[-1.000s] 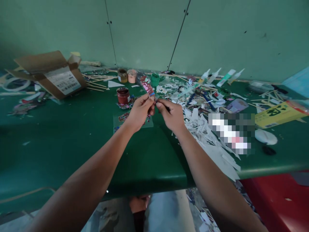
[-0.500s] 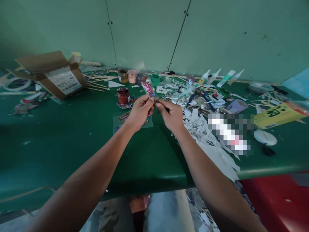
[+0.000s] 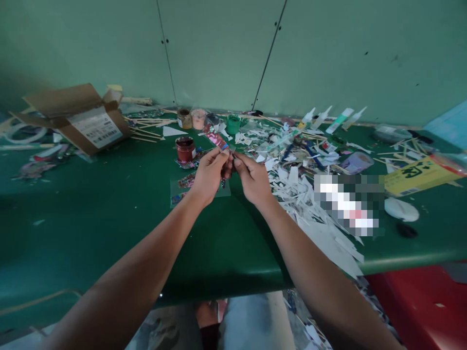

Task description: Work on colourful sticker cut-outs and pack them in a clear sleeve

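Between the fingers of my left hand (image 3: pixel 208 179) is a patterned strip (image 3: pixel 216 137) in red, pink and blue, its far end slanting up to the left. My right hand (image 3: pixel 254 180) is closed in a pinch close to the strip's near end, with a small dark thing at its fingertips that I cannot make out. Below my left hand, a clear plastic sheet (image 3: pixel 221 191) lies on the green table with similar patterned pieces (image 3: pixel 186 181) on it, partly hidden by the hand. A jar of dark red paint (image 3: pixel 186 151) stands just beyond my left wrist.
An open cardboard box (image 3: pixel 97 126) sits at the left, near thin wooden sticks (image 3: pixel 144 133). Paint jars (image 3: pixel 233 124) line the back. White paper scraps (image 3: pixel 295 189) heap up at the right, with glue bottles (image 3: pixel 339 120) behind and a yellow packet (image 3: pixel 416 176) farther right.
The patterned strip has tipped over to the left and sits lower, and the clear film above it no longer shows. Both hands stay close together; the view has shifted slightly.
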Motion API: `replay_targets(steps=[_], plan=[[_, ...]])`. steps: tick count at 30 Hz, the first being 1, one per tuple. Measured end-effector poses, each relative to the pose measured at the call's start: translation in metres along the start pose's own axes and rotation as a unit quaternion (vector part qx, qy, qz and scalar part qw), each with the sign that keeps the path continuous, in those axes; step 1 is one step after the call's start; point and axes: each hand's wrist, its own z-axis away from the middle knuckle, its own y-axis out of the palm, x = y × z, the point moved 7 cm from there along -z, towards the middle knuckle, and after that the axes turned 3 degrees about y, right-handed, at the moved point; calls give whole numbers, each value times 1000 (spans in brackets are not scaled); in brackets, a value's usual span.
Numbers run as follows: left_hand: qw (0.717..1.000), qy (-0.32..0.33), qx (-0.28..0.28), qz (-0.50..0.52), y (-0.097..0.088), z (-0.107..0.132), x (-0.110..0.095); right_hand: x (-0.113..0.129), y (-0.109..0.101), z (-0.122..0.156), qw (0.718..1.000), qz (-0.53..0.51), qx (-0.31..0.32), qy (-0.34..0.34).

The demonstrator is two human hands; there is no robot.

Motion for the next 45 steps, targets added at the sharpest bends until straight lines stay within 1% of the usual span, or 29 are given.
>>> replay_targets(steps=[3, 5, 7, 9, 14, 19, 23, 31, 39, 43, 45], plan=[[1000, -11, 0, 7, 1, 1, 0, 0, 2, 1, 999, -42, -2, 19], [1000, -16, -2, 11, 0, 1, 1, -1, 4, 2, 998, -52, 4, 34], [1000, -19, -6, 13, 0, 1, 2, -1, 5, 3, 998, -44, 11, 41], [1000, -21, -11, 13, 0, 2, 2, 1, 5, 3, 999, -25, 12, 33], [999, -17, -35, 1, -2, 2, 2, 4, 6, 4, 999, 41, -17, 12], [998, -13, -62, -12, -5, 3, 1, 4, 12, 8, 999, 38, -30, 25], [997, -20, -70, -16, -6, 4, 2, 4, 13, 9, 998, 28, -47, 40], [997, -28, -62, -23, -7, 3, 0, 3, 12, 9, 998, 18, -32, 41], [999, 0, -27, -37, -9, -2, 0, 5, 11, 8, 998, -3, -24, 53], [999, 13, -16, -47, -10, -3, -6, 6, 12, 6, 998, -29, 0, 52], [999, 16, -16, -44, -8, -1, -10, 9, 11, 6, 998, -41, -1, 42]])
